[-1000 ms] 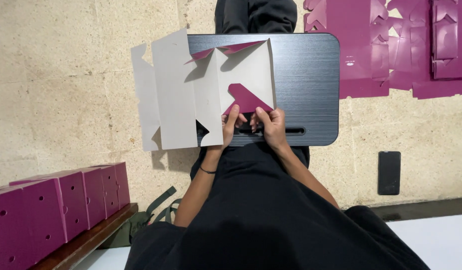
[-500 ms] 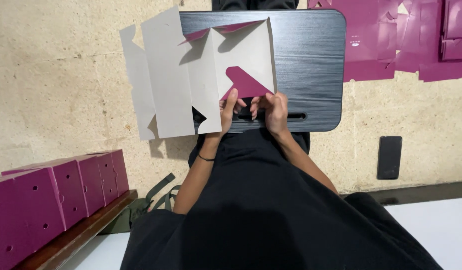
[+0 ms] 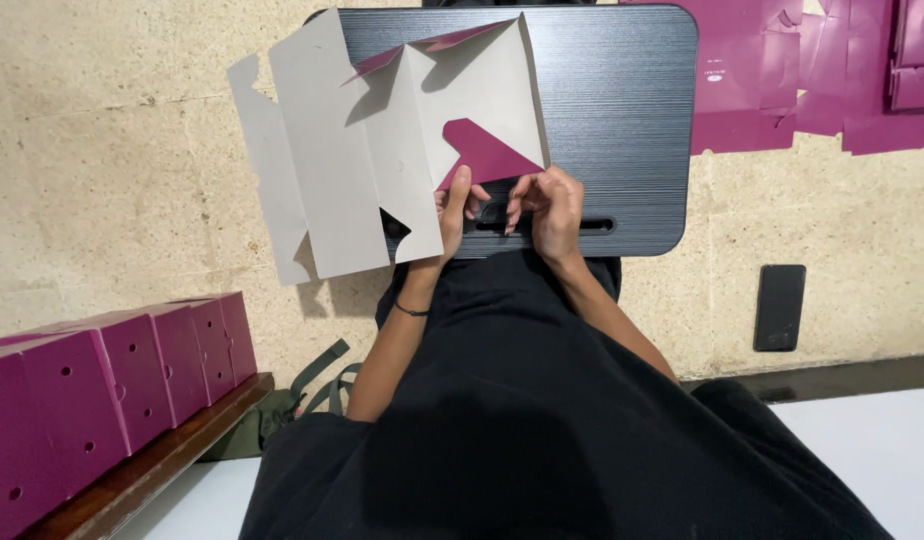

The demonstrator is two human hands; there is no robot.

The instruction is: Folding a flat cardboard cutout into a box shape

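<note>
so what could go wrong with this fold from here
Most of the card blank hangs past the left edge of the lap desk, so it may sag or slide off. Both the left hand and right hand pinch one bottom corner, so the purple flap could crease crooked or tear.

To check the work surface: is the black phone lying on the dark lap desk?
No, the black phone lies on the beige floor, apart from the dark lap desk and to its lower right.
</note>
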